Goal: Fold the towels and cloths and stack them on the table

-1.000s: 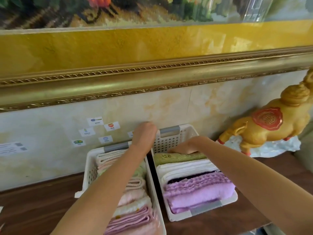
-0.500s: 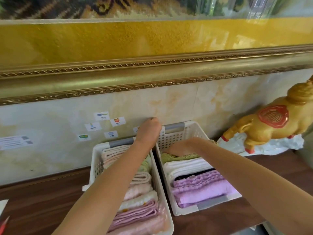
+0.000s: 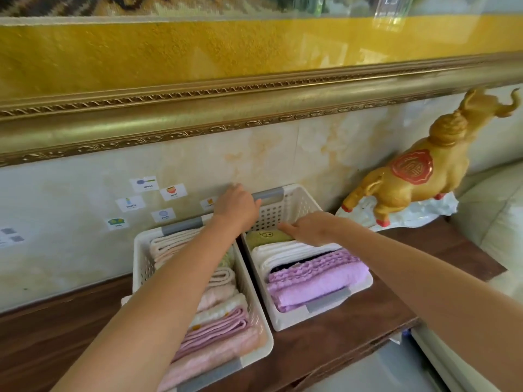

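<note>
Two white plastic baskets stand side by side on the dark wooden table. The left basket holds several folded pink, cream and white towels. The right basket holds a green cloth, white towels and purple towels. My left hand grips the far rim of the right basket beside its grey handle. My right hand lies with straight fingers on the green cloth and the white towels at the basket's far end.
A golden bull figurine stands on white wrapping at the right. The wall behind carries small picture labels and a large gilt picture frame. A pale cushion sits at the far right, past the table's edge.
My left hand has slid right from the gap between the baskets onto the right basket's far rim. My right hand has flattened onto the green cloth. The view has shifted slightly.
</note>
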